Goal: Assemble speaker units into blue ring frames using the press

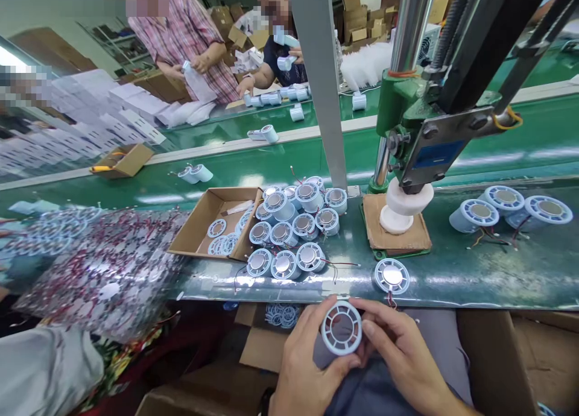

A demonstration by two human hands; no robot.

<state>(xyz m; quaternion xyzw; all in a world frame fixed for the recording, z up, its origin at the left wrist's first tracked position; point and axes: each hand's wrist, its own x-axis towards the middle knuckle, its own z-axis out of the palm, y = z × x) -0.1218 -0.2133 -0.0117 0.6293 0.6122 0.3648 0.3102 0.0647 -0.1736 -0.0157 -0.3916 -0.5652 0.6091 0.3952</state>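
My left hand (307,356) is wrapped round a light-blue round housing (326,336), a short cylinder with a spoked ring at the end facing me. The ring's middle is dark, without the silver disc seen on others. My right hand (398,349) grips the same housing from the right, thumb and forefinger at its rim; part of its hold is hidden. Just beyond my hands, at the bench's front edge, stands a similar housing (391,276) with a silver disc and short wires. Several more disc-topped housings (284,264) are grouped on the bench ahead.
A cardboard box (212,202) holds loose spoked rings. A hand press (409,199) with white round blocks stands on the bench (474,283). Several wired housings (479,214) sit to its right. Wired parts lie on plastic (108,271) at left. A grey post (319,72) rises ahead; two people work beyond.
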